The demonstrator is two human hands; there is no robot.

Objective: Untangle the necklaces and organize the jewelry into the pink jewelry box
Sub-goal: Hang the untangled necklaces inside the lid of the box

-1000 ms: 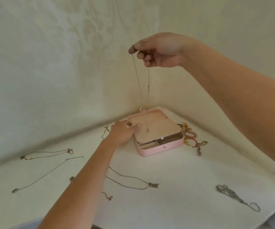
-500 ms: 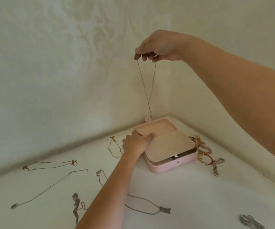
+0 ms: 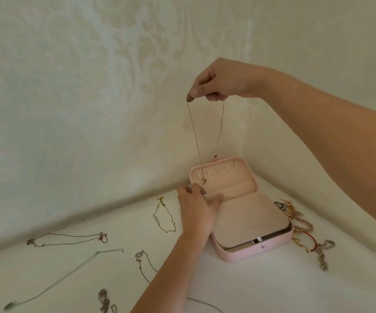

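Hanging necklace [image 3: 195,136]: thin chain in two strands, small pendant dangling before the open lid [image 3: 227,175].
Right hand [image 3: 218,82]: raised above the box, fingertips pinching the necklace's top.
Left hand [image 3: 199,211]: resting on the pink jewelry box [image 3: 250,253] by its hinge, fingers nearly straight.
Box position: open on the white surface [image 3: 273,290], in the corner.
Loose jewelry: gold bracelet [image 3: 163,219] just left, bracelet pile [image 3: 302,231] right, chains [image 3: 69,238] farther left.

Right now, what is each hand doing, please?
Left hand: open, fingers resting on the pink jewelry box.
Right hand: closed, pinching a thin necklace that hangs over the box.
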